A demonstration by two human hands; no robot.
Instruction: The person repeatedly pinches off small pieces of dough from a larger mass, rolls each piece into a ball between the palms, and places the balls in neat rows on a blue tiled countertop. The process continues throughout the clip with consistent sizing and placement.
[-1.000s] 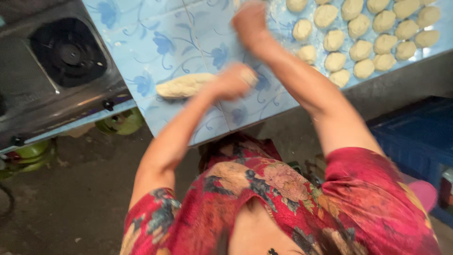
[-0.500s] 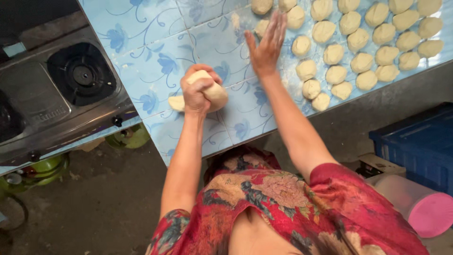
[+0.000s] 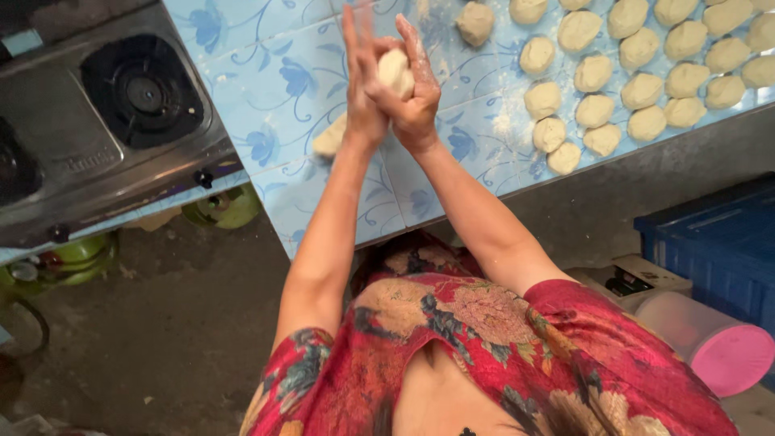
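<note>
Both hands are up over the blue floral tiled surface (image 3: 266, 73), and between them sits a small dough ball (image 3: 395, 71) — the left hand (image 3: 361, 89) has its palm pressed flat against one side with the fingers stretched straight up, while the right hand (image 3: 413, 89) cups the other side, floury fingers curled round the ball. The dough is held in the air between the palms, clear of the tiles. Just below and left of the left wrist, a longer lump of dough (image 3: 331, 137) lies on the surface, partly hidden behind the arm. Off to the right, rows of shaped dough pieces (image 3: 638, 81) sit close together on the tiles, one lone piece (image 3: 475, 22) apart from them near the top. On the left stands a steel gas stove (image 3: 105, 121), and down at the lower right there's a pink-lidded tub (image 3: 714, 343) beside a blue crate (image 3: 718, 250)
</note>
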